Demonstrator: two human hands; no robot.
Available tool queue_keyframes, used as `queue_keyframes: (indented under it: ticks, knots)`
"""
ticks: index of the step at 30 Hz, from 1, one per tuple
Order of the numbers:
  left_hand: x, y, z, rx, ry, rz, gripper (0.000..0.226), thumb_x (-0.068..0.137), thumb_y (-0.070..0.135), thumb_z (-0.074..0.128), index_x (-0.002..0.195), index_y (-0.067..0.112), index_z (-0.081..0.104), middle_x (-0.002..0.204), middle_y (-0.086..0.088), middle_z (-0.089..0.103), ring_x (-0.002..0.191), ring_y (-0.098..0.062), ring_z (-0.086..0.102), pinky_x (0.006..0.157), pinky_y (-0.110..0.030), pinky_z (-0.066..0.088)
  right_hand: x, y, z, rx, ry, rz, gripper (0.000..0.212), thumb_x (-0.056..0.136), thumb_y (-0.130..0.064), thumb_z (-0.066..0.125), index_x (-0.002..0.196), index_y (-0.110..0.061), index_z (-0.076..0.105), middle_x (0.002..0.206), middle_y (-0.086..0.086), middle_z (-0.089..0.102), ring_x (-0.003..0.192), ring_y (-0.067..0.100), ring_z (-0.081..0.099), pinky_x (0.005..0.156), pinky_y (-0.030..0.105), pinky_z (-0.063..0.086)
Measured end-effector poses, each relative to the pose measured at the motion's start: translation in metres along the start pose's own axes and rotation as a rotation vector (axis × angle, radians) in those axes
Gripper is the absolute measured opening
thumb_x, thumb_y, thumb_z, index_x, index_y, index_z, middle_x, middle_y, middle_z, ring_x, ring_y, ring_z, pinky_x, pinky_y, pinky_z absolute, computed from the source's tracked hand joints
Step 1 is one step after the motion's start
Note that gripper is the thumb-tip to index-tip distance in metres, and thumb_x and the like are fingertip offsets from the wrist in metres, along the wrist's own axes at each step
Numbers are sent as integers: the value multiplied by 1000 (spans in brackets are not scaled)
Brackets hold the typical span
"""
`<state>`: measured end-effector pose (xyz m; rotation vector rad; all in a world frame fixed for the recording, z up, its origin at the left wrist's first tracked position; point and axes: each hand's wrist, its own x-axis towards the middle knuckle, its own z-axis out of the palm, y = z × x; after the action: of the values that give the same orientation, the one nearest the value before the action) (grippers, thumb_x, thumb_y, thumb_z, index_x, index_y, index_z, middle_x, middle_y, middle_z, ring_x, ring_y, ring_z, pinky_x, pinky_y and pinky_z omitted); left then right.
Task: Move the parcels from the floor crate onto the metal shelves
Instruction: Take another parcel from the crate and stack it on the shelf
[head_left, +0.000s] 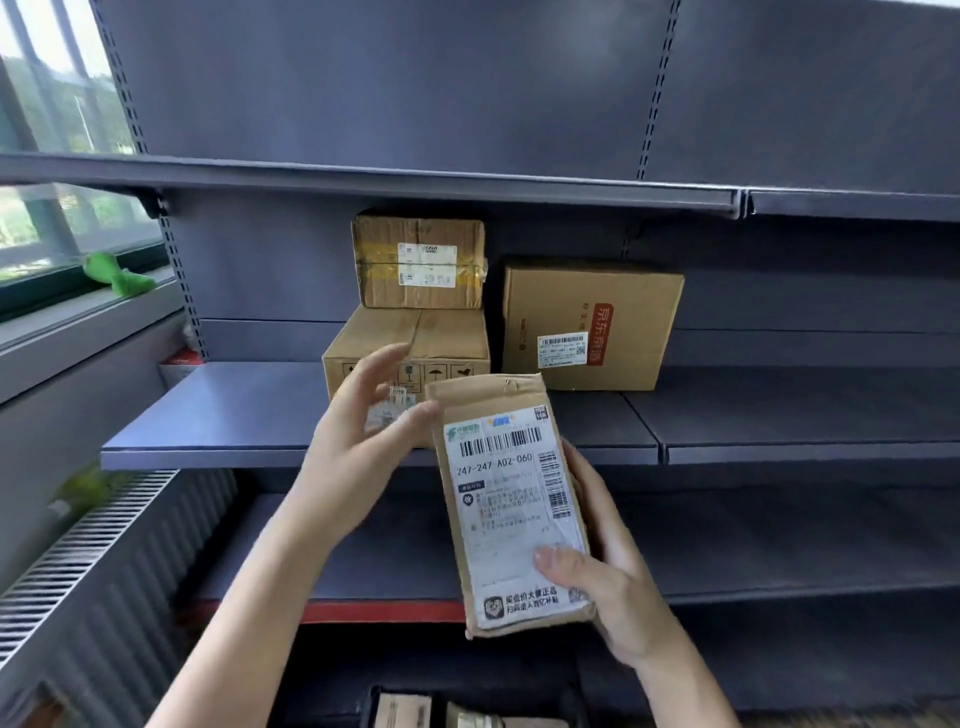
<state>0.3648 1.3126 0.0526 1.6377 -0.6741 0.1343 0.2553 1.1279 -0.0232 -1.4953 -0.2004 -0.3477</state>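
Note:
A flat brown parcel (506, 499) with a white shipping label stands upright in front of the middle metal shelf (234, 415). My right hand (608, 566) grips its lower right edge, thumb on the label. My left hand (358, 441) is spread, its fingertips at the parcel's upper left edge. On the shelf behind sit three cardboard boxes: a taped one (418, 262) stacked on a wider one (441, 343), and one with a red logo (589, 325) to their right. At the bottom edge, the floor crate (374, 709) shows more parcels (402, 712).
An upper shelf (415, 182) runs above the boxes and a lower shelf (363, 561) with a red strip lies below. A window sill with a green toy (122, 275) and a radiator grille (78, 545) are at the left.

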Motion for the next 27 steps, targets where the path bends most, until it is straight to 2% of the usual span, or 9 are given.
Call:
queue_keyframes:
  ticks: [5,8,11,14,17,20,23,25,27]
  knots:
    - [47,34,-9,275,-462,-46,52,60,60,60,110,49,53,120,12,56,109,-5,54,90,-27,46,8,-22,-13,-148,-229,67,78,69,-27,73,136,-43,36,134,0,54,124,26,50,97,48,46]
    - [52,33,-6,239,-719,-169,57,62,60,61,116,43,55,110,15,63,101,-4,62,86,-25,50,8,-34,-21,-210,-285,87,78,69,-25,72,137,-40,36,133,0,54,124,28,50,97,51,46]
    - [48,22,2,73,-831,-227,62,61,54,66,118,32,55,112,2,70,104,-18,66,89,-35,53,6,-44,-37,-251,-282,103,78,67,-26,72,136,-42,38,136,-1,52,125,25,49,99,51,44]
    - [45,16,19,-54,-807,-221,50,64,45,67,110,30,59,110,-6,70,101,-26,67,84,-40,55,7,-54,-55,-296,-286,125,80,65,-27,73,135,-43,39,135,-1,52,125,23,49,99,49,45]
    - [48,11,39,-119,-723,-191,56,62,43,68,115,28,56,103,-4,72,95,-24,69,74,-34,56,12,-61,-78,-383,-230,85,83,60,-38,77,131,-52,38,137,-21,46,127,10,46,102,40,44]
    - [54,7,58,-211,-589,-145,53,63,38,68,114,24,57,99,-4,73,91,-22,70,67,-31,56,17,-64,-106,-442,17,-9,79,57,-61,73,127,-60,37,135,-33,42,126,-4,42,106,39,37]
    - [63,3,82,-342,-381,-93,36,70,29,64,105,24,59,93,-1,74,84,-16,70,60,-25,54,19,-55,-133,-272,318,-99,73,54,-61,72,120,-64,41,140,-18,43,126,6,45,106,48,37]
    - [67,0,102,-398,-267,-55,33,72,28,62,105,23,59,93,0,74,85,-14,70,61,-24,54,23,-48,-147,-192,351,-92,73,55,-56,70,121,-62,40,141,-8,41,124,11,49,104,52,39]
    - [69,-2,125,-405,-186,-7,40,71,30,64,110,23,57,98,1,73,90,-13,68,69,-23,54,29,-44,-157,-159,273,-72,80,54,-54,71,126,-58,35,138,-9,45,117,7,54,99,44,45]
